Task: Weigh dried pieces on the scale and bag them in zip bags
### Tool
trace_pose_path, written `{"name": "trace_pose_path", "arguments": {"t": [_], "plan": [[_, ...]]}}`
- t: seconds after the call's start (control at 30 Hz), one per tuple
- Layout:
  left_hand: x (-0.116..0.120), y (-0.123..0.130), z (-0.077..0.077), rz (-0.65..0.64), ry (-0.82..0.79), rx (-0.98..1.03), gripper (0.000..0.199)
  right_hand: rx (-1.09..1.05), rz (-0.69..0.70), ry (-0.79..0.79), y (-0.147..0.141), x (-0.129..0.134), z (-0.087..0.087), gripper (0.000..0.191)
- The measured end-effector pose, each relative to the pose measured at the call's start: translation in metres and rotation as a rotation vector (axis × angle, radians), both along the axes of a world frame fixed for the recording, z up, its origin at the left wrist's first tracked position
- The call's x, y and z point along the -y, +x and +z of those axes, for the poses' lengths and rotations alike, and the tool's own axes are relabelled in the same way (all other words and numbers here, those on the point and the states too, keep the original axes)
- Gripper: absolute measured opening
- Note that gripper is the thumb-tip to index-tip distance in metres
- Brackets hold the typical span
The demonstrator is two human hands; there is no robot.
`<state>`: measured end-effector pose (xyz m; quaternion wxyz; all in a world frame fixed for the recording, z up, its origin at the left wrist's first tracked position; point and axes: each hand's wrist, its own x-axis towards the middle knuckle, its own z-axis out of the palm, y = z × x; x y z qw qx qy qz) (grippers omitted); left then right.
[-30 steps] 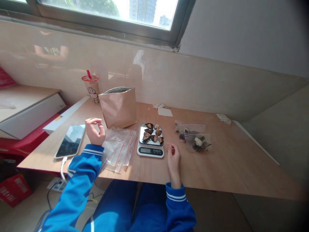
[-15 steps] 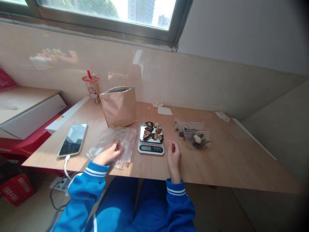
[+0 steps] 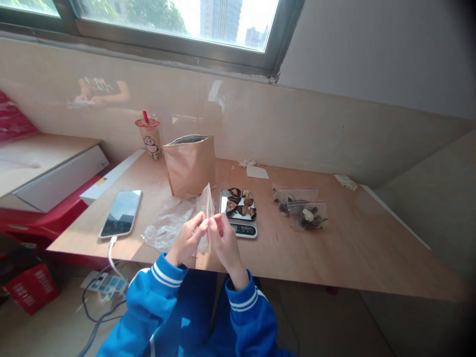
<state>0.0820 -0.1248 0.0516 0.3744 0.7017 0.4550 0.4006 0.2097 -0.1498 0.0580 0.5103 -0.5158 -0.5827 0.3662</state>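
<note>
Between my two hands, in front of the scale, a clear zip bag with a red seal line stands on edge. My left hand pinches it from the left and my right hand from the right, fingertips meeting at the seal. Just behind my right hand is a kitchen scale, its display partly covered by that hand. Several dried mushroom pieces lie on its plate. More clear plastic bags lie flat to the left of my left hand.
An upright brown paper pouch stands open at the back, beside a bubble tea cup. A phone with a charging cable lies left. Filled zip bags sit right of the scale. White paper lies near the wall.
My left hand has lifted a zip bag from the pile and moved right. My right hand has come left from beside the scale and taken hold of the same bag.
</note>
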Motion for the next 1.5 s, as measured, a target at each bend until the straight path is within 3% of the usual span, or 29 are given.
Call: {"name": "trace_pose_path", "arguments": {"t": [0.07,0.2,0.3,0.37,0.5,0.57,0.67,0.8,0.9,1.07,1.2,1.37,1.5], "plan": [[0.002,0.001,-0.004,0.071,-0.015,0.068,0.034,-0.042,-0.037,0.003,0.005,-0.006,-0.004,0.022],[0.002,0.001,-0.007,0.453,0.077,0.178,0.033,-0.144,-0.255,-0.018,0.029,-0.014,-0.014,0.029],[0.000,0.008,0.002,0.577,0.184,0.124,0.030,-0.106,-0.148,-0.050,0.043,-0.016,-0.014,0.032],[-0.005,0.015,0.010,0.610,0.286,0.092,0.027,-0.006,-0.167,-0.011,0.053,-0.019,-0.014,0.037],[-0.019,0.024,0.019,0.630,0.532,0.104,0.023,0.235,-0.559,0.157,0.081,-0.037,-0.024,0.041],[-0.028,0.026,0.017,0.601,0.677,0.145,0.022,0.375,-0.627,0.237,0.094,-0.050,-0.034,0.039],[-0.039,0.031,0.013,0.512,0.778,0.175,0.022,0.572,-0.558,0.273,0.103,-0.068,-0.050,0.045],[-0.050,0.043,0.003,0.501,0.685,0.151,0.024,0.742,-0.432,0.231,0.102,-0.083,-0.063,0.057],[-0.054,0.049,-0.011,0.562,0.598,0.145,0.026,0.749,-0.396,0.229,0.103,-0.087,-0.068,0.055],[-0.057,0.050,-0.035,0.622,0.602,0.138,0.024,0.661,-0.360,0.253,0.107,-0.086,-0.069,0.046],[-0.056,0.048,-0.041,0.681,0.565,0.115,0.026,0.616,-0.401,0.291,0.107,-0.084,-0.069,0.038],[-0.053,0.047,-0.038,0.714,0.572,0.089,0.027,0.564,-0.526,0.332,0.107,-0.081,-0.061,0.022],[-0.053,0.047,-0.039,0.718,0.584,0.085,0.026,0.554,-0.544,0.354,0.106,-0.082,-0.055,0.014]]}}
